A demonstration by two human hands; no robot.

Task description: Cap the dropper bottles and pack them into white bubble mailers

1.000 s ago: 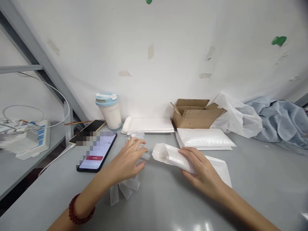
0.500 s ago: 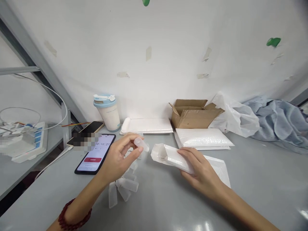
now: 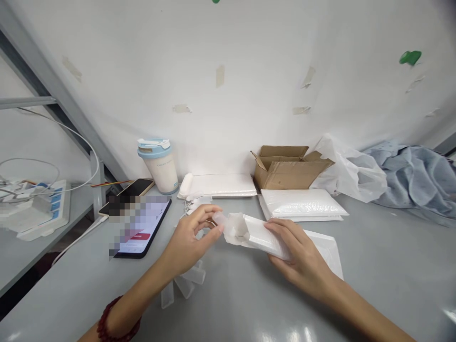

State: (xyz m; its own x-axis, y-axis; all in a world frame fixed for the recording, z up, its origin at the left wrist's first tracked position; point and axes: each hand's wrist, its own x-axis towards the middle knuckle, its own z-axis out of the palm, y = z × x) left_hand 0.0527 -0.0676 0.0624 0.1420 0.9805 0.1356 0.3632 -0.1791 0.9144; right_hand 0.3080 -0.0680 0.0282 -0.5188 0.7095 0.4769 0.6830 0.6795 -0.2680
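My left hand (image 3: 188,242) pinches a small clear plastic case (image 3: 218,218) between thumb and fingers, its tip right at the open mouth of a white padded mailer bag (image 3: 254,232). My right hand (image 3: 297,256) grips that bag from above and holds it slightly off the grey table (image 3: 249,304), mouth pointing left. Several more clear plastic cases (image 3: 185,284) lie in a loose pile on the table under my left wrist. A red bead bracelet (image 3: 110,327) circles that wrist.
A phone (image 3: 142,228) with a lit screen lies at the left, another dark phone (image 3: 130,192) behind it. A blue-lidded cup (image 3: 158,164), stacks of white mailers (image 3: 219,185) (image 3: 302,204), a cardboard box (image 3: 288,168), a plastic bag (image 3: 351,171) and blue cloth (image 3: 413,178) line the back.
My left hand picked one clear case out of the pile, lifted it and carried it right to the bag's mouth. My right hand kept the bag nearly still.
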